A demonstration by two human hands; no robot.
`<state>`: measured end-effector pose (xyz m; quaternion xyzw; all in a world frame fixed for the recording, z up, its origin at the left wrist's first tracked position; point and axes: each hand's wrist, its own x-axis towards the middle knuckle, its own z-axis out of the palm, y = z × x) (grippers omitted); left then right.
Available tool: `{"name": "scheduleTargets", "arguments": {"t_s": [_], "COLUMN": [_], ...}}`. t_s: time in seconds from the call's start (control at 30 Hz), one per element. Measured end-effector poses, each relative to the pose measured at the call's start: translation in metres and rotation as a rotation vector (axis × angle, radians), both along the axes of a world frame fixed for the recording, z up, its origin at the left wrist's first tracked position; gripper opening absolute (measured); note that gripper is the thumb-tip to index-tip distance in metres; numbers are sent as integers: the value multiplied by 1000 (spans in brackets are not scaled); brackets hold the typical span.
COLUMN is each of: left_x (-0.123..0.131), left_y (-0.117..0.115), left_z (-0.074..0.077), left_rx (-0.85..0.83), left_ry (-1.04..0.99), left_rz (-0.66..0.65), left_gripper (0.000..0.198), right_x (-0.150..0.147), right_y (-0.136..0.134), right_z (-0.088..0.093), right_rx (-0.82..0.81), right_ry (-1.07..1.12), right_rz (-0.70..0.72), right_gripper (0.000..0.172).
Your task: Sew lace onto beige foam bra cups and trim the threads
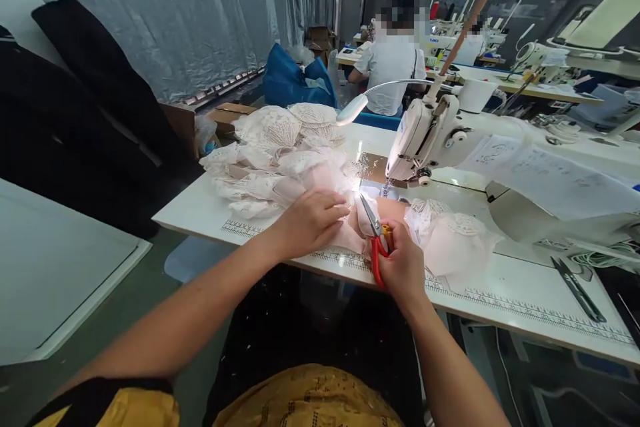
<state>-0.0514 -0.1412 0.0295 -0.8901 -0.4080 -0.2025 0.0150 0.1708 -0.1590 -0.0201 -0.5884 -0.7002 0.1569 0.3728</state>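
Indeed, red-handled scissors [376,232] project from right-hand fingers [400,233].

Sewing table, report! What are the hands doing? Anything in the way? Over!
Right hand gripping red-handled metal scissors. Left hand on pale pink cloth. Bulky white sewing machine beyond, apart from scissors.

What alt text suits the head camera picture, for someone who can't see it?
A person's right hand holds red-handled scissors and the left hand touches pale fabric on a white table. A sewing machine stands at right; lacy pieces are piled at left.
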Motion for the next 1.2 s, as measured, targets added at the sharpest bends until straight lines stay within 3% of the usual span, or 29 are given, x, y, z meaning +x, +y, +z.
{"name": "scheduleTargets", "arguments": {"t_s": [0.13, 0.27, 0.43, 0.57, 0.67, 0.8, 0.9, 1.0, 1.2], "left_x": [-15, -44, -55, -48, -24, 24, 51, 58, 47], "left_y": [22, 38, 37, 27, 12, -7, -12, -15, -32], "left_z": [-2, 0, 1, 2, 6, 8, 5, 7, 15], "left_rx": [-8, -29, 7, 69, 82, -236, -413, -457, -502], "left_ry": [72, 93, 121, 97, -41, -99, -21, -41, -125], "left_rz": [204, 289, 363, 394, 250, -169, -328, -332, -80], "left_gripper": [34, 39, 40, 37, 35, 32, 28, 22, 23], "right_x": [4, 7, 8, 8, 7, 7, 10, 12, 11], "right_y": [-3, -7, -16, -20, -20, -20, -22, -23, -21], "right_z": [-2, -4, 0, 1, 0, -3, -5, -6, -12], "right_rx": [-9, 17, 177, 239, 235, 299, 318, 345, 317], "right_ry": [38, 244, 449, 515, 540, 495, 474, 457, 363], "right_rz": [-32, -56, -152, -156, -141, -148, -138, -127, -217], "right_gripper": [36, 35, 32, 30, 31, 32, 34, 31, 38]}}
